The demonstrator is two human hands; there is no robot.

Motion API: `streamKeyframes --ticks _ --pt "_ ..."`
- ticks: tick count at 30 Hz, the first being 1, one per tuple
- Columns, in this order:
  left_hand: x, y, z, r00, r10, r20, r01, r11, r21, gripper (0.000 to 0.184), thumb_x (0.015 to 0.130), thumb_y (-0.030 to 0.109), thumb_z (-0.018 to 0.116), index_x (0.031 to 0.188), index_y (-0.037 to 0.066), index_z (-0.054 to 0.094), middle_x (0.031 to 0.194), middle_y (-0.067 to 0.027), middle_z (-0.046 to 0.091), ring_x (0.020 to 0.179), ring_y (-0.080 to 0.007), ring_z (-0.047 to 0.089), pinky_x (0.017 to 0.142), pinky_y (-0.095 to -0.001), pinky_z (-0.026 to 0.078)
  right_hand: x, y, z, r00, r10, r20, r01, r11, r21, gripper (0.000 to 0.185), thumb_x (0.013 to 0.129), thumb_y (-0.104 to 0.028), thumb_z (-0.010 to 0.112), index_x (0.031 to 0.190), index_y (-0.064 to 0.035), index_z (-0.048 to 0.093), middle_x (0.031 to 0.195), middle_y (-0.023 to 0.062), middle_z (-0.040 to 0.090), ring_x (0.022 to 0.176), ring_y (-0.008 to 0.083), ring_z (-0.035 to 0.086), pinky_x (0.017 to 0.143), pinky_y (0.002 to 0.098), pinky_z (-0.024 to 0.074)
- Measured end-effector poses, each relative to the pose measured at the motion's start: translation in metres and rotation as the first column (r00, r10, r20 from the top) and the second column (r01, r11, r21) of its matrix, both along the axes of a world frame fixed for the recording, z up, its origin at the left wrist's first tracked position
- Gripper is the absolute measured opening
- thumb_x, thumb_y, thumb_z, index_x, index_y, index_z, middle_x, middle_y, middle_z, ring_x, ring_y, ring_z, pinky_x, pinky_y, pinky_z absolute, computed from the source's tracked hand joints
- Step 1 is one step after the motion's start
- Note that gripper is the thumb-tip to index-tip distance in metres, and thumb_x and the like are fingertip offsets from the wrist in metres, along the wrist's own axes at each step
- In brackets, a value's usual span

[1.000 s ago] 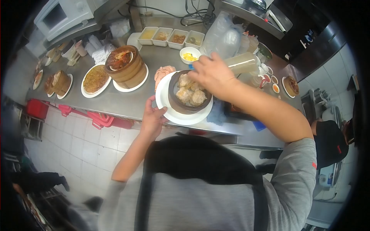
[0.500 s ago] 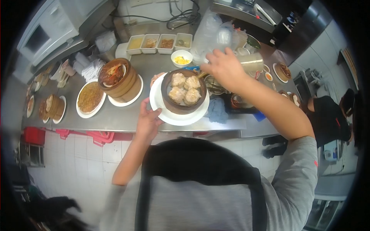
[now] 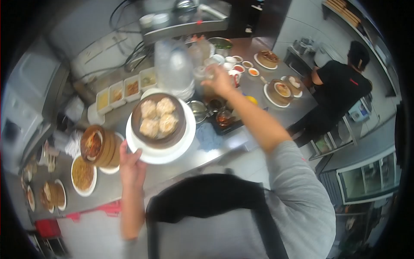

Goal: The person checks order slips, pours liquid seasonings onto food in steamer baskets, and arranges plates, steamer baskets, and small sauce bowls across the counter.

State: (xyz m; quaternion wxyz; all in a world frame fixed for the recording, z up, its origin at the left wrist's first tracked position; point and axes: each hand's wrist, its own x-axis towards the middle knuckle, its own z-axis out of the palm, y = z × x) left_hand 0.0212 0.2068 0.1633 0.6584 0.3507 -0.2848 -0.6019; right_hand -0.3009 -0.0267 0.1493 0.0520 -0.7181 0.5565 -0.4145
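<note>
My left hand (image 3: 133, 166) is closed on the near-left rim of a white plate (image 3: 163, 156), held above the counter. On the plate sits a small round steamer basket (image 3: 174, 139) with several shumai dumplings (image 3: 159, 116) in it. My right hand (image 3: 221, 81) is stretched to the far side, its fingers curled at a clear container (image 3: 205, 72) among bottles. Whatever they hold there is blurred and partly hidden. A blue cloth (image 3: 208, 137) lies on the counter just right of the plate.
Stacked bamboo steamers (image 3: 99, 146) and a plate of fried rice (image 3: 84, 175) stand at left. White tubs of toppings (image 3: 117, 93) line the back. Sauce cups (image 3: 253, 72) and plated steamers (image 3: 278, 93) sit at right. A co-worker in black (image 3: 340, 90) stands beyond the counter's right end.
The view has swung to the right. My right hand has moved from beside the steamer to the clear container farther back. My left hand still carries the plate with the steamer.
</note>
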Motion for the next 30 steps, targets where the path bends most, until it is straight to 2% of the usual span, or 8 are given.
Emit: streamKeyframes --ticks 3,8,11,13,16,20,25,30 --pt "-0.017 -0.004 0.015 0.999 -0.033 0.008 0.032 0.999 0.037 0.048 0.083 -0.005 0.049 0.127 0.005 0.036 0.123 -0.0147 0.049 0.111 -0.0284 0.054 0.093 -0.0430 0.048 -0.006 -0.005 -0.015 0.998 0.048 -0.045 -0.039 0.981 0.192 0.047 0.060 -0.019 0.082 0.101 -0.0124 0.059 0.103 0.0148 0.056 0.096 0.0327 0.056 0.084 0.0399 0.0454" --pt "-0.081 -0.032 0.045 0.984 -0.175 -0.015 0.175 0.985 0.001 0.048 0.082 -0.004 0.051 0.128 0.004 0.036 0.123 -0.0147 0.050 0.111 -0.0274 0.054 0.094 -0.0420 0.047 -0.067 0.005 0.067 0.969 0.240 0.058 -0.242 0.969 0.039 0.021 0.073 -0.020 0.073 0.089 -0.0082 0.066 0.085 0.0113 0.062 0.085 0.0235 0.060 0.076 0.0351 0.0468" --pt "-0.144 -0.055 0.060 0.979 -0.203 -0.014 0.203 0.979 0.014 0.050 0.081 -0.004 0.053 0.127 0.004 0.035 0.124 -0.0130 0.049 0.113 -0.0262 0.051 0.098 -0.0428 0.043 -0.163 -0.032 0.104 0.847 0.083 0.526 -0.227 0.950 0.216 0.028 0.090 -0.027 0.055 0.083 -0.0021 0.066 0.074 0.0056 0.064 0.062 0.0103 0.060 0.058 0.0250 0.0495" --pt "-0.192 -0.073 0.067 0.980 -0.194 -0.049 0.195 0.980 0.025 0.050 0.082 -0.004 0.053 0.128 0.004 0.035 0.124 -0.0139 0.049 0.115 -0.0266 0.051 0.098 -0.0437 0.043 -0.250 -0.059 0.111 0.749 0.044 0.661 -0.227 0.954 0.194 0.027 0.094 -0.023 0.046 0.099 -0.0011 0.061 0.069 0.0052 0.059 0.062 0.0140 0.061 0.060 0.0246 0.0511" --pt "-0.271 -0.106 0.070 0.990 -0.122 -0.077 0.125 0.991 0.038 0.052 0.083 -0.003 0.052 0.130 0.004 0.034 0.125 -0.0143 0.049 0.116 -0.0272 0.051 0.099 -0.0440 0.043 -0.383 -0.157 0.052 0.305 -0.174 0.936 -0.143 0.964 0.226 0.028 0.094 -0.009 0.038 0.120 -0.0001 0.045 0.106 0.0190 0.055 0.090 0.0237 0.061 0.069 0.0314 0.0555" --pt "-0.385 -0.180 0.081 0.999 0.026 -0.047 -0.021 0.993 0.114 0.049 0.083 -0.005 0.050 0.129 0.005 0.035 0.124 -0.0140 0.050 0.114 -0.0283 0.052 0.098 -0.0446 0.044 -0.488 -0.244 -0.089 -0.200 -0.443 0.874 -0.176 0.893 0.413 0.039 0.091 -0.020 0.051 0.127 -0.0094 0.042 0.123 0.0186 0.050 0.110 0.0287 0.052 0.090 0.0462 0.0435" --pt "-0.460 -0.286 0.055 0.995 0.096 -0.013 -0.092 0.980 0.179 0.043 0.086 -0.005 0.049 0.125 0.008 0.036 0.119 -0.0137 0.051 0.110 -0.0299 0.054 0.091 -0.0471 0.049 -0.488 -0.292 -0.154 -0.269 -0.709 0.652 -0.330 0.704 0.629 0.070 0.079 -0.046 0.068 0.134 -0.0152 0.036 0.131 0.0114 0.041 0.110 0.0342 0.043 0.096 0.0511 0.0350" --pt "-0.529 -0.405 0.002 0.991 0.122 -0.048 -0.107 0.963 0.246 0.049 0.087 -0.006 0.046 0.128 0.012 0.026 0.120 -0.0164 0.047 0.106 -0.0334 0.055 0.086 -0.0498 0.052 -0.480 -0.306 -0.176 -0.260 -0.462 0.848 -0.196 0.885 0.423 0.071 0.079 -0.045 0.069 0.133 -0.0127 0.036 0.129 0.0108 0.042 0.108 0.0322 0.045 0.095 0.0433 0.0383"
